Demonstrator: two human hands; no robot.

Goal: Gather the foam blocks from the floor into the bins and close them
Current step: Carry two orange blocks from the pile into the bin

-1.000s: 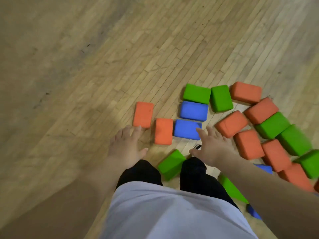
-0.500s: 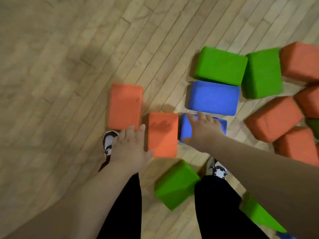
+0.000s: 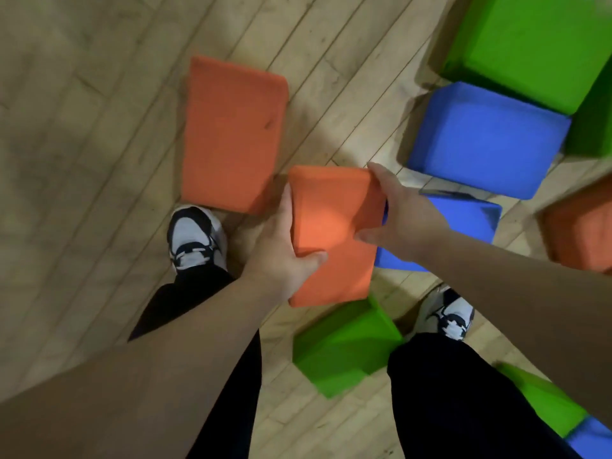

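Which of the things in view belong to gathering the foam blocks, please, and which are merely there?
Part of the job: held orange block, gripped by left hand and right hand; flat orange block; big blue block; green block between the feet.
Just there: wooden floor; left shoe; right shoe.

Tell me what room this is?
Probably a gym or playroom: a wood-strip floor with big foam blocks around, like a blue block, a green block, and the orange block between left hand and right hand.
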